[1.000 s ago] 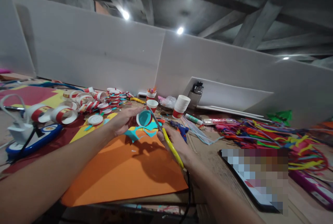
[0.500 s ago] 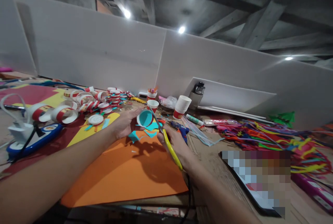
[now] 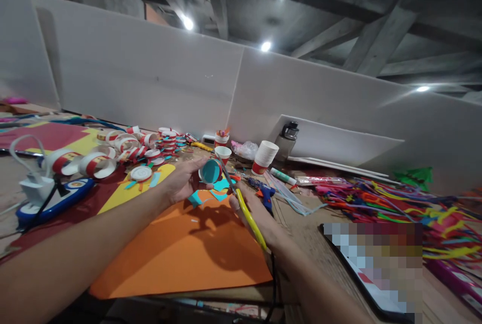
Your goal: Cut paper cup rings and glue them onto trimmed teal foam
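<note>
My left hand is closed around a paper cup, tilted so that its mouth faces me; its inside looks teal. Yellow-handled scissors are gripped in my right hand, their blades pointing up and away beside the cup. Whether the blades touch the cup I cannot tell. Below both hands lies a sheet of orange paper, with teal paper scraps at its far end. Another paper cup stands upright just behind the held one.
Stacked paper cups and a bottle stand at the back. A blue glue gun lies right of the scissors. Cut cup rings and a power strip are left. Colourful pipe cleaners and a tablet-like device lie right.
The view has shifted slightly, so everything sits a little lower and to the right. The cup seems turned a little in my left hand; both hands keep their holds.
</note>
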Motion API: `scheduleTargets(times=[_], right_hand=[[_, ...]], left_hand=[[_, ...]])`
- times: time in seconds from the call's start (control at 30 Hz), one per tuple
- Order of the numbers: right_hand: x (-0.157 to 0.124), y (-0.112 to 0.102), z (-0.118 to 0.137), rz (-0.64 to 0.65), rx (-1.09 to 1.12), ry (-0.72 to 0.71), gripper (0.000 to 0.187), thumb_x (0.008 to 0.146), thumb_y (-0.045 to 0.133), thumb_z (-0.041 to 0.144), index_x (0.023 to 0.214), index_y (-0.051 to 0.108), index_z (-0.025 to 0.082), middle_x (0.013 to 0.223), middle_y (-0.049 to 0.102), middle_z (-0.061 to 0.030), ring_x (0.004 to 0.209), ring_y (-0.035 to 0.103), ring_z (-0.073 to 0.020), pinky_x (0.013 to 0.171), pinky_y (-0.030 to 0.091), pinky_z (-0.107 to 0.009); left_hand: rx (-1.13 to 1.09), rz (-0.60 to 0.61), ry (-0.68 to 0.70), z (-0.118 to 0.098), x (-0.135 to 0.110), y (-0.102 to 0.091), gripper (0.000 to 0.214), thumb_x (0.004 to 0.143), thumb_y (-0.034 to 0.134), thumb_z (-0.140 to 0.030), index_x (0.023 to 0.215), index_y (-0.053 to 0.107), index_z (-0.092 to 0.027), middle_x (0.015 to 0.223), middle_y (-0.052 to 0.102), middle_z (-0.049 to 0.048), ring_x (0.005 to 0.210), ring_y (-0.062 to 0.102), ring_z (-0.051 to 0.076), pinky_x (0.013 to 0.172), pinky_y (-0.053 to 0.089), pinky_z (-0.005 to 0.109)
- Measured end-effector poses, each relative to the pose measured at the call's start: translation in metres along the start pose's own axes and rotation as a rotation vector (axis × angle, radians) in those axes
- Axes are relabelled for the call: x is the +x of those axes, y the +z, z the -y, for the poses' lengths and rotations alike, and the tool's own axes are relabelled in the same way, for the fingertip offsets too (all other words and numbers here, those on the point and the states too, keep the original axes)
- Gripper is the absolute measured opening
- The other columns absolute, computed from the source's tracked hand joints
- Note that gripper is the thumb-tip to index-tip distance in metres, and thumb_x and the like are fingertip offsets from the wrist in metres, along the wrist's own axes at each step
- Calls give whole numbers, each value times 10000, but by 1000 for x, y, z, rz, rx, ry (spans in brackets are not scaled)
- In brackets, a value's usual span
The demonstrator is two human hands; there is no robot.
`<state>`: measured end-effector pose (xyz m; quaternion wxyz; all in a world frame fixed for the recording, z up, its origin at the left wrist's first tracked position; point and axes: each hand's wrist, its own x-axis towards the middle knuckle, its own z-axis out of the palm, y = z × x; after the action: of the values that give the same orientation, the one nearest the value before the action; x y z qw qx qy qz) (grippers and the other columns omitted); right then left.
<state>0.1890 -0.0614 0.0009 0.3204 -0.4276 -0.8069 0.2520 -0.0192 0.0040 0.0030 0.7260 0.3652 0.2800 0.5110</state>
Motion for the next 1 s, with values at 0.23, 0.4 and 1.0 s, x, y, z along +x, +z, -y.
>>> scheduleTargets(times=[0.23, 0.4, 1.0], right_hand=[[1, 3, -4, -50, 13, 26, 345, 936, 413, 527, 944, 509, 195, 809, 518, -11, 777, 484, -158, 703, 405, -278], [1, 6, -5, -66, 25, 39, 294, 935, 432, 490, 873, 480, 207, 745, 488, 5, 796, 497, -168, 727, 405, -284], [3, 7, -5, -74, -45, 39, 401, 915, 380, 591, 857, 483, 208, 749, 487, 1, 703, 447, -155, 656, 382, -279]], left_hand=[[-54, 20, 41, 5, -1, 4, 178, 894, 558, -248, 938, 673, -120, 909, 719, 99, 768, 699, 193, 610, 609, 334], [-112, -35, 31, 8, -2, 7, 156, 904, 549, -235, 935, 660, -130, 824, 718, 59, 673, 684, 153, 599, 609, 313], [-96, 8, 51, 10, -4, 9, 128, 889, 576, -228, 913, 660, -134, 828, 713, 54, 658, 681, 146, 548, 598, 273]])
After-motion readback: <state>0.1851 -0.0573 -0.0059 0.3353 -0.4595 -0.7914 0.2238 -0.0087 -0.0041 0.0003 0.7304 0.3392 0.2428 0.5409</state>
